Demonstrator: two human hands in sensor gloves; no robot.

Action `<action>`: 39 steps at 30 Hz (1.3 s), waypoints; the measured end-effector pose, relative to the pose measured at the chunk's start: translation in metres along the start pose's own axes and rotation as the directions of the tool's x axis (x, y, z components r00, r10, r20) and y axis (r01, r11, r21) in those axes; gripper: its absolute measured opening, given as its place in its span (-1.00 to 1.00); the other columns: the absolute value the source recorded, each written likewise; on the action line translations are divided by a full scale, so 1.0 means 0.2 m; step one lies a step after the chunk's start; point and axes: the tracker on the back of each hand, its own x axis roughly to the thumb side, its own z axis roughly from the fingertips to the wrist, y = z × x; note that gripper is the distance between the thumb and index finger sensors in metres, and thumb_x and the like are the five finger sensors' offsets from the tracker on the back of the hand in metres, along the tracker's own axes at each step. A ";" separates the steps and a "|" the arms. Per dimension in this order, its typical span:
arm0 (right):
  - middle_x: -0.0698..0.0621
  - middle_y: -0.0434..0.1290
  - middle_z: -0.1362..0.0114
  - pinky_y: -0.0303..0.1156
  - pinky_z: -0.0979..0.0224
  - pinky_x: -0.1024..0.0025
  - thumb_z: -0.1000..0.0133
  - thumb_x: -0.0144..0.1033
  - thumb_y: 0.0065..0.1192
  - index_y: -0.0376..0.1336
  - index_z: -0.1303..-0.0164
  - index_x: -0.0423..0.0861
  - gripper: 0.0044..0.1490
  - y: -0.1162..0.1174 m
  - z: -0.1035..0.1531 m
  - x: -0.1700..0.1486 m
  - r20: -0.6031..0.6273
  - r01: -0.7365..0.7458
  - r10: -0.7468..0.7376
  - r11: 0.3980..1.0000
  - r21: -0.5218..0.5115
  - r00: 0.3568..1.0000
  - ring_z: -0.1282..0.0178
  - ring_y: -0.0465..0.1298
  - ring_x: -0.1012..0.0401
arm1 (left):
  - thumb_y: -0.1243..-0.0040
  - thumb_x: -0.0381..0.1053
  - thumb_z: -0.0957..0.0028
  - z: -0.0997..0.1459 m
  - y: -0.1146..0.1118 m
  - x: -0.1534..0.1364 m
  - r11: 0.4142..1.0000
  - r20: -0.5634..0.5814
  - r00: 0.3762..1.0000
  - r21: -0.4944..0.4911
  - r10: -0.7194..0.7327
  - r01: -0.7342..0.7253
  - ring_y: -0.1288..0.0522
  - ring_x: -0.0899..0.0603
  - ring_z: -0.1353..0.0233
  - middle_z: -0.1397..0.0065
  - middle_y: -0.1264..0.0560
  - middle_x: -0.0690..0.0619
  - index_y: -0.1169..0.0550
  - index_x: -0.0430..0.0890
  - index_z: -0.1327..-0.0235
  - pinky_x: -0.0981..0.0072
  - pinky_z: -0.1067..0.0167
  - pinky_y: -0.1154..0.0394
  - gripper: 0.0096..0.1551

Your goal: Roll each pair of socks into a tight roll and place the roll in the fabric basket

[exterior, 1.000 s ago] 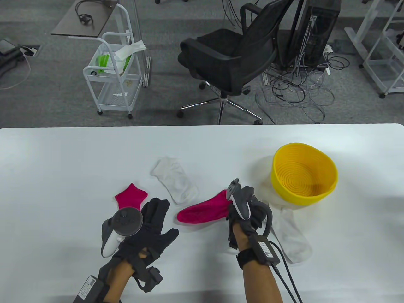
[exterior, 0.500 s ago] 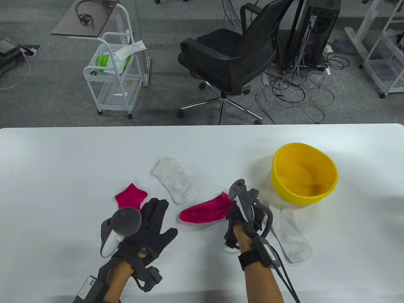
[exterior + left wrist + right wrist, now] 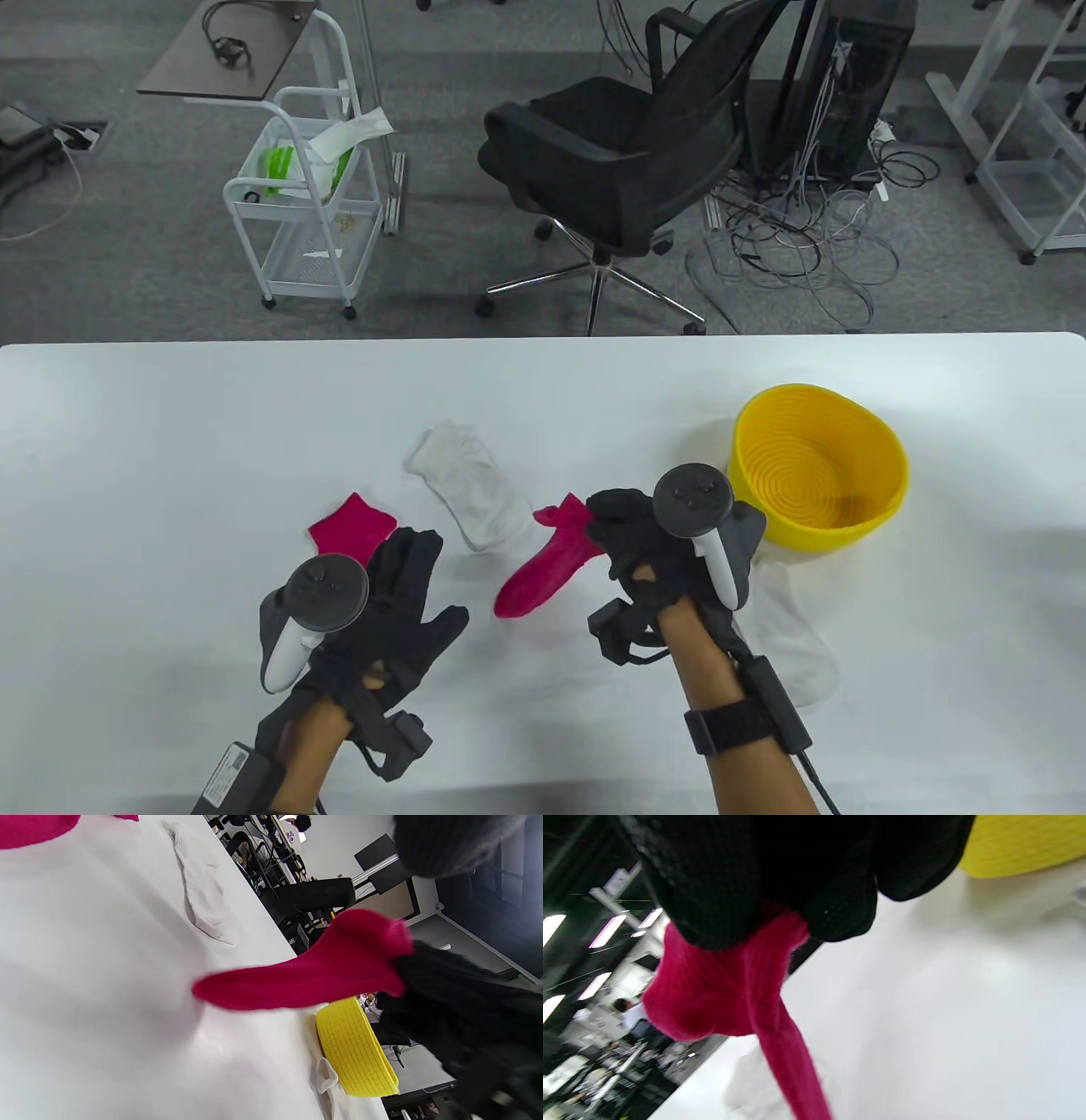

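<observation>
Right hand (image 3: 657,543) is pinching one pink sock (image 3: 543,564) by its cuff end, lifting it so the toe is dangling toward the table (image 3: 170,441) — probably carrying it over to pair with the other pink sock (image 3: 349,525). Left hand (image 3: 399,607) is lying flat with fingers spread, gripping nothing, partly covering that second pink sock, likely pinning it in place. Two white socks are waiting — one (image 3: 467,484) mid-table, another (image 3: 793,645) beside the right wrist. Yellow fabric basket (image 3: 819,475) is sitting empty to the right; no rolls made yet.
</observation>
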 end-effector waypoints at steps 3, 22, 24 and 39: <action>0.12 0.64 -0.15 0.47 -0.33 -0.01 0.12 -0.12 0.55 0.48 -0.05 0.17 -0.50 -0.05 0.06 0.07 0.099 0.021 -0.030 0.995 0.094 0.995 -0.09 0.66 0.18 | -0.10 0.41 0.17 0.01 0.02 0.00 1.000 0.007 1.000 0.010 0.029 -0.029 0.44 -0.12 -0.68 -0.62 0.38 0.17 0.16 0.34 -0.44 -0.20 -0.43 0.45 0.03; 0.20 0.57 -0.30 0.31 -0.52 -0.08 0.04 -0.17 0.47 0.45 -0.11 0.25 -0.52 0.32 -0.02 -0.16 0.136 -0.259 0.220 0.801 0.539 0.966 -0.32 0.57 0.17 | -0.10 0.41 0.16 0.00 0.08 -0.05 0.995 -0.028 0.995 0.045 0.095 -0.094 0.44 -0.13 -0.67 -0.63 0.38 0.16 0.15 0.32 -0.44 -0.21 -0.43 0.43 0.03; 0.23 0.56 -0.30 0.31 -0.52 -0.07 0.05 -0.17 0.47 0.45 -0.10 0.27 -0.52 0.35 -0.04 -0.18 0.128 -0.287 0.258 0.825 0.487 0.958 -0.33 0.56 0.19 | -0.10 0.41 0.16 0.00 0.08 -0.05 0.995 -0.031 0.995 0.043 0.092 -0.091 0.44 -0.13 -0.67 -0.63 0.38 0.16 0.15 0.32 -0.44 -0.21 -0.43 0.43 0.03; 0.27 0.57 -0.28 0.32 -0.54 -0.04 0.07 -0.09 0.43 0.41 -0.10 0.29 -0.51 0.51 -0.08 -0.24 0.050 -0.480 0.478 0.870 0.109 0.877 -0.32 0.58 0.24 | -0.10 0.41 0.17 0.00 0.06 -0.05 0.998 -0.058 0.997 0.033 0.056 -0.054 0.44 -0.13 -0.67 -0.62 0.38 0.16 0.15 0.32 -0.44 -0.21 -0.43 0.43 0.03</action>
